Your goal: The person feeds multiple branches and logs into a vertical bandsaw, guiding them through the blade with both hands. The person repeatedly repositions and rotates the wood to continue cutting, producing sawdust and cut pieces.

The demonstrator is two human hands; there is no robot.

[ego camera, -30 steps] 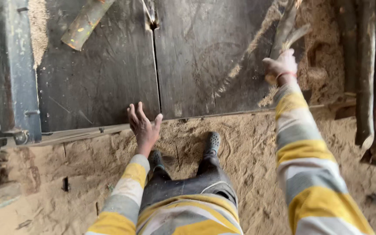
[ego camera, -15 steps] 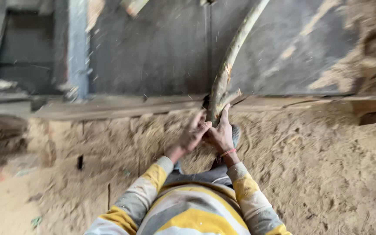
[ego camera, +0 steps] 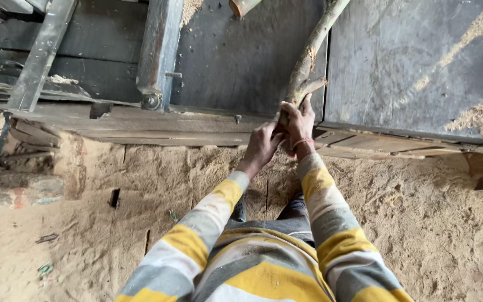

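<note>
A long, crooked wooden branch [ego camera: 312, 50] lies on the dark metal saw table [ego camera: 415, 61], its near end at the table's front edge. My right hand [ego camera: 301, 124] is closed around that near end, a red band on the wrist. My left hand [ego camera: 263, 144] grips the same end from the left, pressed against the right hand. Both sleeves are striped yellow, grey and white. The branch's far end runs out of view at the top.
A dark steel rail [ego camera: 157, 53] with a bolt crosses the table at left. A short log end [ego camera: 242, 5] shows at the top edge. Sawdust [ego camera: 141, 184] covers the floor. Wooden planks [ego camera: 197, 126] line the table's front edge.
My right hand took the branch from the right and drew it to the table's middle; my left hand left the table edge and joined it. Since half a second ago the view shifted left.
</note>
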